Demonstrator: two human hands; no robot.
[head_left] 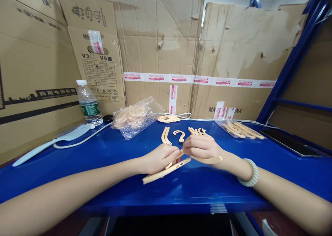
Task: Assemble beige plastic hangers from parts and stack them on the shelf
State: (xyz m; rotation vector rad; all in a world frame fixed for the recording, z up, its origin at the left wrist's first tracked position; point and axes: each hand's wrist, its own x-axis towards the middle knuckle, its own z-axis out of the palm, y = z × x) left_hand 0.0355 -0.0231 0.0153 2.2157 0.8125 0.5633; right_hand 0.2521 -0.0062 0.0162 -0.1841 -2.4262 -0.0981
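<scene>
Left hand (158, 159), right hand (201, 147) curled, clasping beige strips (162, 173)

Matt plastic strips (160, 173), glossy blue table (77, 160) (rough torn cardboard (160, 39) behind).

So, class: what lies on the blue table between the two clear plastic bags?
In the head view, loose beige parts lie there: a curved pair, a hook-shaped piece, a small cluster, plus a flat loop and white cable behind.

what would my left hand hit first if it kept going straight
Most likely the right hand, gripping a curved peach band: the left hand, holding a long peach strip, points rightward at it, almost touching. Depth unclear.
</scene>
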